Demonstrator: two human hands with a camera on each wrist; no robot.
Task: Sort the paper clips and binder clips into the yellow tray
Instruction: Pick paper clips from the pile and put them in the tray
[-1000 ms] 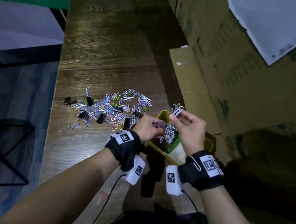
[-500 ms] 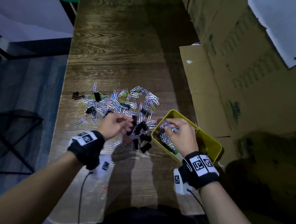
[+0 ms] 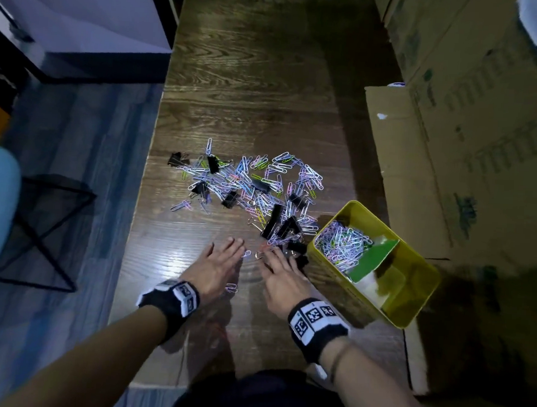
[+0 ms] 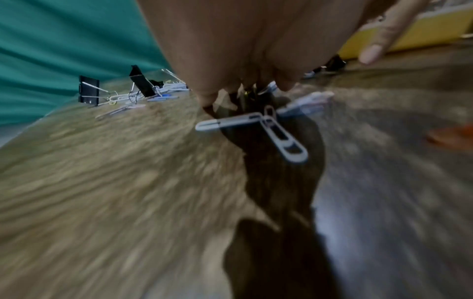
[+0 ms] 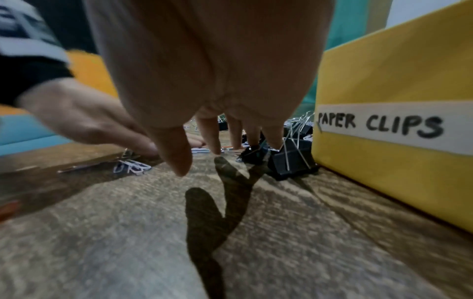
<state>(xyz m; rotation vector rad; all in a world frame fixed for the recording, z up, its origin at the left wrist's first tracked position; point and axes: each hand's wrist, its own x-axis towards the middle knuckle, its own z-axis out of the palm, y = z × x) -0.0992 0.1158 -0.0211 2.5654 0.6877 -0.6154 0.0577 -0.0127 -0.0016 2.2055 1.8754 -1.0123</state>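
Note:
A scatter of coloured paper clips point(image 3: 262, 178) mixed with black binder clips point(image 3: 272, 217) lies on the wooden table point(image 3: 252, 78). The yellow tray point(image 3: 410, 313) stands at the right, its near-left compartment holding a heap of paper clips point(image 3: 339, 243) behind a green divider point(image 3: 373, 260). Its side carries a "PAPER CLIPS" label point(image 5: 379, 124). My left hand point(image 3: 224, 257) lies flat with straight fingers just below the pile, two linked paper clips point(image 4: 271, 129) under it. My right hand point(image 3: 276, 266) is spread beside it, fingertips point(image 5: 276, 144) at a binder clip point(image 5: 291, 161) next to the tray.
Large cardboard boxes point(image 3: 467, 120) run along the table's right side, close behind the tray. The table's left edge point(image 3: 136, 212) drops to a blue floor with a black wire stand point(image 3: 42, 228). A single paper clip point(image 3: 231, 288) lies near my left wrist.
My right hand left the tray and came down on the table beside my left hand. My left hand uncurled and drew back toward me. Both now lie flat with fingers straight.

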